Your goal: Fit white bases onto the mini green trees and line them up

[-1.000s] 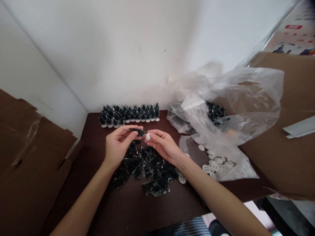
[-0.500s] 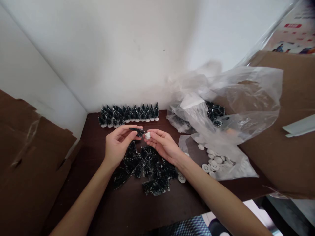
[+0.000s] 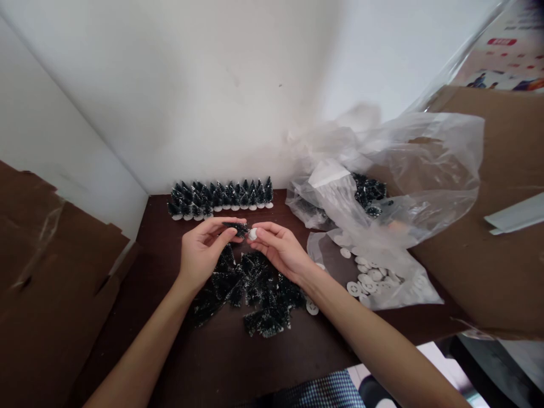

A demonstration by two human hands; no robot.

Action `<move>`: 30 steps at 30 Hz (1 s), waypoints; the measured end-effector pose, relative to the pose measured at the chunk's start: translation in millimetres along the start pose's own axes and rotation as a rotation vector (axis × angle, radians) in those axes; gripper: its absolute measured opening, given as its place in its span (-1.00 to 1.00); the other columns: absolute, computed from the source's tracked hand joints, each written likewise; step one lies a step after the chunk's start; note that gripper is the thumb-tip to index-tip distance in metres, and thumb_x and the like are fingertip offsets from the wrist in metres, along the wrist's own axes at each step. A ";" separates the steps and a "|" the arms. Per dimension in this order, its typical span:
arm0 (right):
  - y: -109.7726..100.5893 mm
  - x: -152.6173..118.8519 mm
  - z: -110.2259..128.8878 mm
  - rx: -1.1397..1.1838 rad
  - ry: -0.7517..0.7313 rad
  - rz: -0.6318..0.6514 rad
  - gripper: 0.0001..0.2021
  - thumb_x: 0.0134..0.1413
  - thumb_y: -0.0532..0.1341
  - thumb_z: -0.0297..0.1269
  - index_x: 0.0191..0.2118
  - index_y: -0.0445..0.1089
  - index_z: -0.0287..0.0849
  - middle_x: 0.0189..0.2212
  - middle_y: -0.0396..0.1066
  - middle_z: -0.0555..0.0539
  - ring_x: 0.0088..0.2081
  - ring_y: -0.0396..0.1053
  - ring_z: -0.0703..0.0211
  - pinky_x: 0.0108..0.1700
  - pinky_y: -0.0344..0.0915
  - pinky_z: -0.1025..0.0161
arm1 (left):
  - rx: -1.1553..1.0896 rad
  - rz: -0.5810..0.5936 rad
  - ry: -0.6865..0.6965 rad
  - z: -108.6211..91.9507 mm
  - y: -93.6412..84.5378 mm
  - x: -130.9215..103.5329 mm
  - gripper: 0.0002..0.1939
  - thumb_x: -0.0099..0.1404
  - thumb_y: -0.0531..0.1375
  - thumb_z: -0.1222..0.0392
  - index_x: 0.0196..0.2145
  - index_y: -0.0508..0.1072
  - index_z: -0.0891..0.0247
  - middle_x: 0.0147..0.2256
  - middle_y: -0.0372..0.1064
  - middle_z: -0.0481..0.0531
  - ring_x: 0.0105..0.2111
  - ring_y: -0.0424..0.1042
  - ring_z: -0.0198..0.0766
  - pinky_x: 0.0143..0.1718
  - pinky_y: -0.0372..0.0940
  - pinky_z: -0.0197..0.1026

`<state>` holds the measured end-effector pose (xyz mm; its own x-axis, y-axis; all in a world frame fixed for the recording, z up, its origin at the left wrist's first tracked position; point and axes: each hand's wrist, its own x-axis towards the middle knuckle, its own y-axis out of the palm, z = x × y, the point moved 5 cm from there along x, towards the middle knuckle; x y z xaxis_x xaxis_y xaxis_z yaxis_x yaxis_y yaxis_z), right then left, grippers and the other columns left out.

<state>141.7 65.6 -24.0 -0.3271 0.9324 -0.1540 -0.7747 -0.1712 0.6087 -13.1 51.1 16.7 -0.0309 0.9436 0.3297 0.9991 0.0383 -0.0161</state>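
Note:
Between the thumb and fingers of my left hand (image 3: 204,243) lies a small dark green mini Christmas tree (image 3: 238,229) with white-flecked tips, held on its side. My right hand (image 3: 280,249) pinches a round white base (image 3: 253,234) against the tree's bottom end; whether the two are joined I cannot tell. Below my hands a heap of loose mini trees (image 3: 259,289) covers part of the dark brown table (image 3: 238,362). One white plastic disc (image 3: 312,306) rests beside the heap, near my right forearm. Behind my hands, rows of upright trees (image 3: 221,196) stand on white bases along the wall.
At the right, a clear plastic bag (image 3: 416,170) lies crumpled, with more trees (image 3: 368,192) showing in it. Several white discs (image 3: 369,277) spill from a plastic bag in front. Cardboard boxes flank the table, one left (image 3: 51,272) and one right (image 3: 501,272).
The white base sits slightly closer against the tree's end. The whole view has shifted a little; the hands keep nearly the same pose.

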 end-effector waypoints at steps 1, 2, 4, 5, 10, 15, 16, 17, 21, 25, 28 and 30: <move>-0.1 -0.1 0.3 -0.006 -0.005 -0.002 -0.73 -0.17 0.50 -0.26 -0.30 0.53 -0.20 -0.40 0.56 -0.01 -0.35 0.47 0.29 -0.10 0.37 0.23 | 0.002 0.002 0.000 0.3 0.1 0.0 -0.84 0.27 0.29 0.22 -0.19 0.57 0.29 -0.16 0.58 0.10 -0.34 0.58 -0.22 -0.22 0.54 -0.14; -0.2 -0.1 0.6 -0.010 -0.009 -0.004 -0.73 -0.17 0.50 -0.26 -0.30 0.53 -0.20 -0.40 0.55 -0.01 -0.36 0.46 0.29 -0.10 0.37 0.23 | 0.001 0.003 -0.001 0.7 0.2 0.0 -0.84 0.27 0.29 0.22 -0.19 0.58 0.28 -0.16 0.58 0.10 -0.34 0.58 -0.22 -0.22 0.54 -0.14; -0.3 -0.2 1.0 -0.015 -0.012 -0.010 -0.73 -0.19 0.50 -0.26 -0.31 0.53 -0.20 -0.40 0.55 -0.01 -0.37 0.46 0.30 -0.11 0.37 0.23 | -0.004 0.004 -0.011 1.8 0.4 0.0 -0.85 0.26 0.29 0.22 -0.20 0.58 0.28 -0.15 0.58 0.10 -0.34 0.58 -0.22 -0.22 0.54 -0.15; -0.2 -0.2 1.1 -0.017 -0.012 -0.014 -0.73 -0.19 0.51 -0.26 -0.31 0.53 -0.20 -0.41 0.55 0.00 -0.37 0.46 0.30 -0.11 0.37 0.23 | -0.007 0.002 -0.017 2.2 0.4 -0.1 -0.85 0.26 0.30 0.22 -0.21 0.58 0.28 -0.15 0.58 0.11 -0.33 0.58 -0.21 -0.22 0.54 -0.15; 0.8 -0.7 1.0 -0.024 -0.017 -0.017 -0.71 -0.23 0.52 -0.24 -0.33 0.53 -0.21 -0.42 0.55 0.00 -0.38 0.46 0.31 -0.15 0.38 0.26 | 0.017 -0.003 -0.033 3.0 0.4 0.0 -0.85 0.26 0.29 0.20 -0.22 0.58 0.28 -0.15 0.58 0.12 -0.28 0.57 -0.17 -0.21 0.53 -0.12; 3.0 -1.8 0.1 -0.028 -0.015 0.003 -0.74 -0.19 0.50 -0.26 -0.33 0.52 -0.20 -0.40 0.56 -0.01 -0.33 0.49 0.26 -0.08 0.40 0.20 | 0.040 -0.003 -0.023 2.7 0.6 1.0 -0.80 0.28 0.28 0.14 -0.18 0.54 0.29 -0.15 0.58 0.14 -0.15 0.56 -0.10 -0.08 0.48 -0.08; 3.2 -1.8 -0.3 -0.028 -0.013 0.004 -0.74 -0.18 0.50 -0.26 -0.33 0.52 -0.19 -0.40 0.56 -0.01 -0.32 0.49 0.26 -0.07 0.40 0.20 | 0.047 0.000 -0.015 2.4 0.8 1.0 -0.79 0.29 0.27 0.14 -0.16 0.54 0.28 -0.14 0.58 0.14 -0.12 0.55 -0.10 -0.03 0.45 -0.07; 3.2 -1.8 -0.6 -0.026 -0.011 0.003 -0.74 -0.17 0.49 -0.26 -0.32 0.52 -0.19 -0.40 0.56 -0.01 -0.32 0.50 0.25 -0.06 0.41 0.19 | 0.052 0.013 -0.004 2.1 1.3 1.0 -0.78 0.29 0.26 0.14 -0.14 0.53 0.27 -0.13 0.57 0.14 -0.09 0.54 -0.10 0.01 0.43 -0.06; 2.0 -1.3 -2.1 0.002 0.000 -0.013 -0.73 -0.17 0.49 -0.26 -0.29 0.51 -0.19 -0.40 0.56 0.00 -0.34 0.50 0.25 -0.06 0.42 0.18 | 0.070 0.101 0.052 1.3 5.0 -0.1 -0.67 0.26 0.30 0.17 -0.02 0.45 0.24 -0.05 0.53 0.16 0.00 0.49 -0.07 0.09 0.35 -0.04; 1.5 -1.5 -3.5 0.005 0.012 -0.011 -0.70 -0.16 0.49 -0.26 -0.26 0.49 -0.18 -0.37 0.55 0.01 -0.37 0.49 0.28 -0.12 0.44 0.20 | 0.150 0.161 0.099 2.4 7.0 -1.8 -0.55 0.24 0.33 0.20 0.07 0.39 0.21 -0.03 0.51 0.15 0.02 0.47 -0.07 0.13 0.30 -0.02; 1.5 -1.6 -4.0 0.004 0.007 -0.007 -0.68 -0.15 0.49 -0.24 -0.25 0.46 -0.17 -0.35 0.55 0.01 -0.37 0.49 0.29 -0.14 0.44 0.21 | 0.194 0.179 0.104 3.3 7.1 -2.5 -0.54 0.24 0.33 0.19 0.08 0.39 0.19 -0.02 0.50 0.15 0.04 0.46 -0.05 0.14 0.30 0.00; 1.7 -1.6 -4.3 0.010 0.011 -0.005 -0.67 -0.15 0.49 -0.23 -0.26 0.44 -0.17 -0.37 0.55 0.00 -0.37 0.50 0.27 -0.14 0.44 0.20 | 0.213 0.175 0.109 2.8 6.8 -2.7 -0.51 0.23 0.33 0.17 0.10 0.38 0.19 -0.02 0.50 0.15 0.06 0.45 -0.04 0.15 0.29 0.01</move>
<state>138.5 62.4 -26.1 -0.3292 0.9297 -0.1650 -0.7709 -0.1637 0.6155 -6.3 49.7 13.1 0.1564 0.9013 0.4040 0.9602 -0.0429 -0.2761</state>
